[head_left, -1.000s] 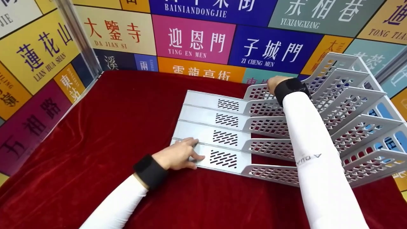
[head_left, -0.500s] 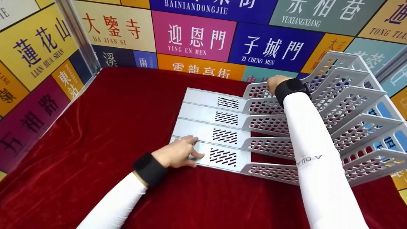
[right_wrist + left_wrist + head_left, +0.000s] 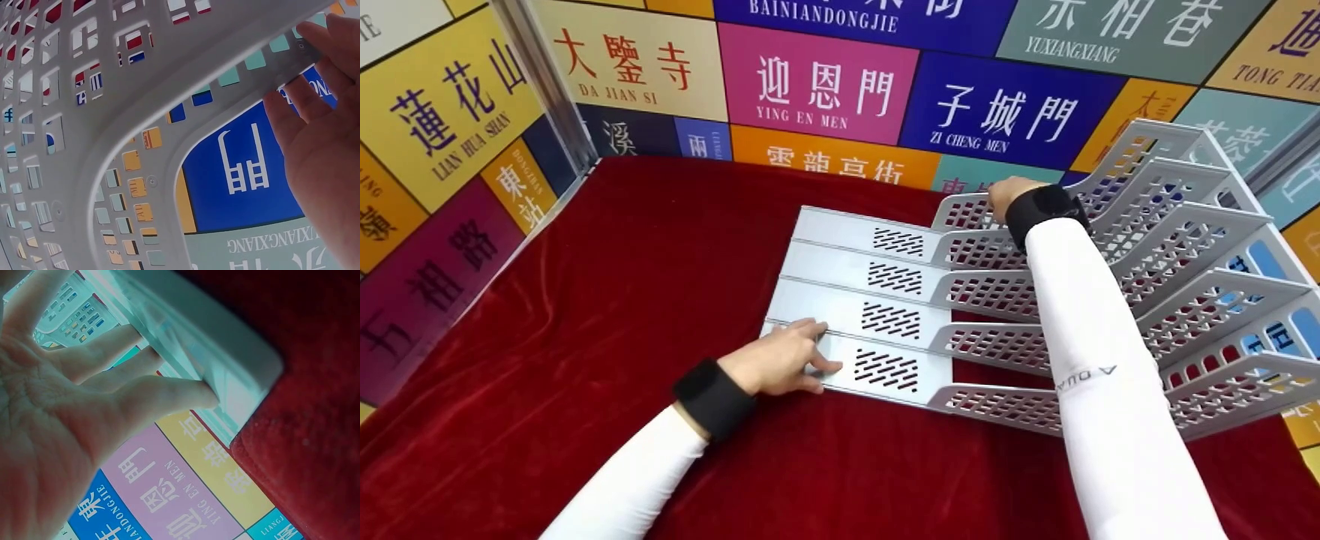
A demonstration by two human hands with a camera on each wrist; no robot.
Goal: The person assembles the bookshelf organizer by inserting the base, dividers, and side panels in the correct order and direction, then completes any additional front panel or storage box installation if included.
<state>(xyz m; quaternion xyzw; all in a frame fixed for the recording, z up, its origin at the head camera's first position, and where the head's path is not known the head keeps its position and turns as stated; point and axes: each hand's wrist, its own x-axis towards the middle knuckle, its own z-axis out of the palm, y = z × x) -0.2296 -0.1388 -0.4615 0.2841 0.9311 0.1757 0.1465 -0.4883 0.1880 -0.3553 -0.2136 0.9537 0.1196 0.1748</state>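
Left grip: the left hand [image 3: 778, 365] lies with straight fingers pressed flat on the near left corner of the file rack [image 3: 885, 315], holding nothing; the left wrist view shows the fingertips [image 3: 198, 395] against the edge of its base plate. Right grip: the right hand [image 3: 1006, 195] is on the far divider near the top of the rack; the right wrist view shows its fingers [image 3: 292, 112] laid along the perforated rim, and I cannot tell whether they close around it. The rack lies on the red-cloth counter [image 3: 585, 337], right of centre. Judgement: it is already assembled and set down, four slotted base plates flat, the grid dividers rising to the right; what looks left is steadying or squaring it. The dividers' long axis runs left to right; the tiers stack near to far, open side up.
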